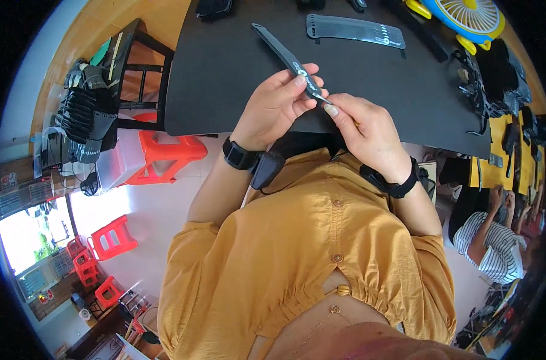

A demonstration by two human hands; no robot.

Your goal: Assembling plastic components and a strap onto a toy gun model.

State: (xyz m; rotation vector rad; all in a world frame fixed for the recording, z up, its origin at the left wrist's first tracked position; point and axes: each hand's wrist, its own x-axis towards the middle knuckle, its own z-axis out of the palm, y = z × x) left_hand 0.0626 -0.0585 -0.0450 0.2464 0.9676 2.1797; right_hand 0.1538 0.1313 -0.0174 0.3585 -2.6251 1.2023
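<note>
A long, narrow dark strip (279,48) with pale print slants up and away from my hands over the black table. Thumb and fingers of my left hand (276,102) close around its near part. My right hand (366,123) pinches at the near end of this strip. A thin pale tip shows between its thumb and forefinger, and I cannot make out what it belongs to. Farther off lies a flat dark band (357,31) with small holes along its ends and pale print at its right.
A blue and yellow fan (468,18) stands at the table's far right, near black straps and cords (474,90). The black table (225,90) has its near edge at my waist. Left are a red stool (165,153) and piled black goods (84,117). Other people sit at a yellow table (493,171).
</note>
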